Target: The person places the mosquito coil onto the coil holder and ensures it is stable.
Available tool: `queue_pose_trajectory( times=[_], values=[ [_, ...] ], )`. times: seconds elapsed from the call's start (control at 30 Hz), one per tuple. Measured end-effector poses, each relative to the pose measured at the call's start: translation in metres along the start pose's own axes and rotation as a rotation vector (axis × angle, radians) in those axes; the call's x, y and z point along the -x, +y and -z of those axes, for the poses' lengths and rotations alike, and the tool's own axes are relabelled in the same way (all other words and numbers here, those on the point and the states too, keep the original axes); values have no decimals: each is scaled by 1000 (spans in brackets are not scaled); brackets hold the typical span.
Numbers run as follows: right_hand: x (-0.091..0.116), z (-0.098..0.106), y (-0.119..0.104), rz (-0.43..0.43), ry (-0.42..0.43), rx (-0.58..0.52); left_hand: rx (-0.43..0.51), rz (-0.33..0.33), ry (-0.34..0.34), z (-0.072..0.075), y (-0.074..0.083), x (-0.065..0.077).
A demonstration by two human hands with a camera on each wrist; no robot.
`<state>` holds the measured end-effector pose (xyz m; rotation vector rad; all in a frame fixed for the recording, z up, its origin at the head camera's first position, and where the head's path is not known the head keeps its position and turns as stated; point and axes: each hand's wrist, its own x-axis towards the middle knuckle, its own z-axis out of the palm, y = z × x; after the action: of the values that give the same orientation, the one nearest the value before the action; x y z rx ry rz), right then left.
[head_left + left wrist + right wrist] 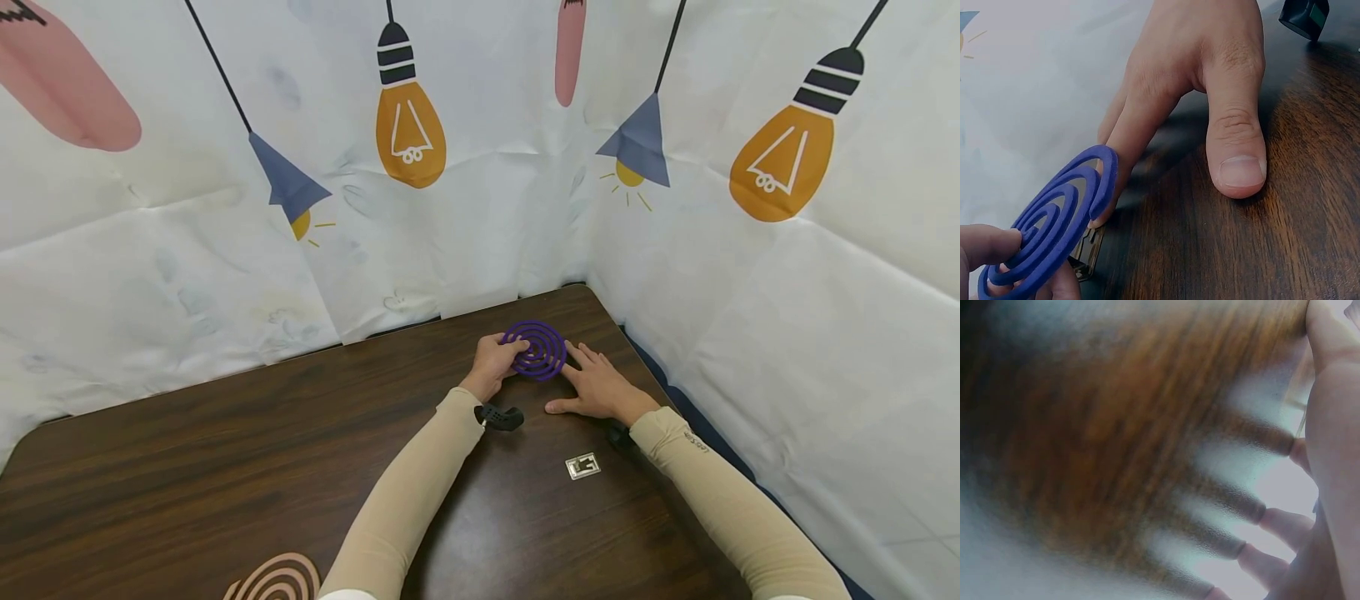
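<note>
My left hand (493,364) pinches a purple-blue mosquito coil (542,364) near its centre, thumb on top and other fingers beneath. In the left wrist view the coil (1072,203) is tilted. The right hand (597,387) is spread with straight fingers, palm down, at the coil's right; its thumb and fingertips rest on the table. Under the coil's edge, by a right fingertip, a small metal piece (1090,253) partly shows, the rest hidden. Fingertips of the right hand (1285,531) appear against the wood in the right wrist view.
A flat metal coil stand (582,466) lies on the dark wood table (225,467) in front of the right wrist. A brown coil (279,577) is at the near edge, partly out of frame. Printed cloth (480,225) hangs along the table's back and right edges.
</note>
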<state>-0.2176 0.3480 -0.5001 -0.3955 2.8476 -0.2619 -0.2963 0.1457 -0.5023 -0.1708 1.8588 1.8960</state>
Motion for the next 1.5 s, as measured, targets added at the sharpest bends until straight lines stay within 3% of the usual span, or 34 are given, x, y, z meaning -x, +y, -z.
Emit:
queue_pose_trajectory(
  times=[1.5],
  values=[
    [1,0,-1,2,-6,3,-49,-10,-13,6,0,-3]
  ],
)
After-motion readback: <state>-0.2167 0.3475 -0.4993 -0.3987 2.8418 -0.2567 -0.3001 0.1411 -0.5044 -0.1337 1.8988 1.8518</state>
